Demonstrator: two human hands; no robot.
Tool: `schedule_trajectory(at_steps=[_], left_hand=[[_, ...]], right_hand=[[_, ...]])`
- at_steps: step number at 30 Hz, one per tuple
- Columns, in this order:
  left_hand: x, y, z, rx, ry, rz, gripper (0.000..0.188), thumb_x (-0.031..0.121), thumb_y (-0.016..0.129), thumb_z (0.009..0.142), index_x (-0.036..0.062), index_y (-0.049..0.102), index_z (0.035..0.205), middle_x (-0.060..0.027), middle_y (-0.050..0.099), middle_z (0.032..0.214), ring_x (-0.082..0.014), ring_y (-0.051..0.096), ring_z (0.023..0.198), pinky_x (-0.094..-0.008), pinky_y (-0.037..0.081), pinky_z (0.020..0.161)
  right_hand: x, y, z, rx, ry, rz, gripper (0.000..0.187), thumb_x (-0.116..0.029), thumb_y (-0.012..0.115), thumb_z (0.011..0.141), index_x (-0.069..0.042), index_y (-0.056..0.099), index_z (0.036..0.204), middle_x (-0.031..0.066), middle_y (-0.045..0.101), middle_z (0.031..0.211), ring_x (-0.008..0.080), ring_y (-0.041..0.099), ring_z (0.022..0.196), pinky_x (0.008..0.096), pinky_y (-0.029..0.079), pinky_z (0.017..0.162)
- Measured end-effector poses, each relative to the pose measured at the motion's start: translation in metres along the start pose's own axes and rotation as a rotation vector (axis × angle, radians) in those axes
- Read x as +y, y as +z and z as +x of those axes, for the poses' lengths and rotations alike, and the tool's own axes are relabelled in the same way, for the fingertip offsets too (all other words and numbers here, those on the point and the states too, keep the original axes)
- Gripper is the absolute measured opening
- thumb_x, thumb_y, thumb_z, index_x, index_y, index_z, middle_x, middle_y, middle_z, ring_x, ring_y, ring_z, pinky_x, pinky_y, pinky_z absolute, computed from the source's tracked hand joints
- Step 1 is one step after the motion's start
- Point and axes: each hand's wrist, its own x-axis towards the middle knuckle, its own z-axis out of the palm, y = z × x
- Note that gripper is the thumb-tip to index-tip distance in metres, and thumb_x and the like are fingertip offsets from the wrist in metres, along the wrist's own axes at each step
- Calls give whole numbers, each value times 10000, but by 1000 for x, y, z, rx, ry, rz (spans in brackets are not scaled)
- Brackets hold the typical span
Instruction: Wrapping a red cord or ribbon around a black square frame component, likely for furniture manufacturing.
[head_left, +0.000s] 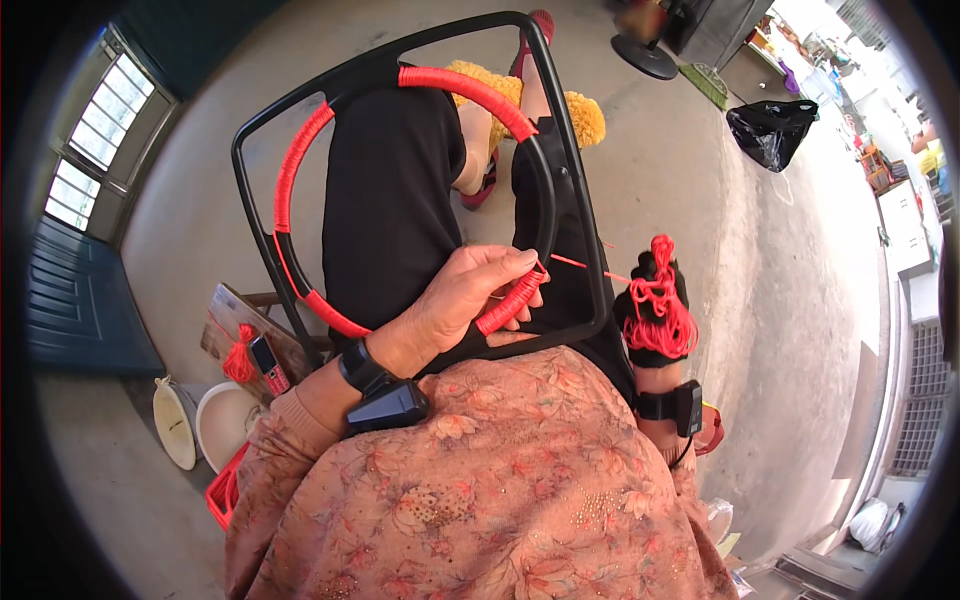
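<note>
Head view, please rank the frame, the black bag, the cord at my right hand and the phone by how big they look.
1. Frame
2. Bag and cord: too alike to rank; the bag lies farther away
3. Phone

A smooth, low-sheen black finish is noted on the frame [581,180], metal or plastic undetermined; the wound cord [480,90] is seen as glossy and ridged, the trousers [390,190] as matt cloth, the blouse [500,450] as printed cloth, the bag [772,135] as crinkled glossy plastic, the floor [230,140] as matt and concrete-like
</note>
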Motion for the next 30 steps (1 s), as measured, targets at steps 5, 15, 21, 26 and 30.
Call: schedule_trajectory(at_steps=[5, 15, 21, 26, 30], left_hand=[[1, 5, 2, 43, 8, 83, 366, 344, 544, 968, -12, 625, 948, -71, 645, 744, -101, 624, 586, -208, 518, 544], [-2, 7, -1, 85, 99, 69, 231, 246, 565, 963, 16, 585, 955, -92, 659, 770, -115, 637, 592, -220, 532, 558], [-2, 4, -1, 69, 139, 58, 168, 188, 577, 956, 24, 564, 992, -108, 664, 788, -127, 646, 611, -228, 538, 569], [-2, 5, -2, 74, 148, 26, 154, 182, 573, 957, 30, 566, 978, -111, 665, 797, -129, 648, 618, -227, 538, 578], [-1, 6, -1, 60, 136, 40, 142, 178, 570, 954, 36, 561, 952, -115, 665, 800, -134, 650, 624, -233, 537, 581]], right_hand=[[11, -7, -26, 41, 178, 171, 384, -67, 609, 869, -15, 509, 1236, 105, 631, 1098, 203, 614, 956, 306, 484, 832], [13, -7, -30, 121, 440, 1011, 336, -196, 458, 1005, -9, 504, 1280, 93, 593, 1190, 168, 598, 1015, 277, 511, 848], [11, -4, -30, 95, 346, 767, 376, -271, 469, 1003, -2, 525, 1259, 98, 635, 1109, 163, 626, 945, 276, 519, 821], [22, -4, -23, 13, 544, 1103, 411, -295, 499, 988, 9, 524, 1264, 107, 646, 1086, 177, 631, 940, 284, 515, 833], [33, -1, -4, -78, 768, 1252, 440, -314, 524, 976, 17, 523, 1267, 114, 655, 1068, 187, 635, 936, 290, 512, 842]])
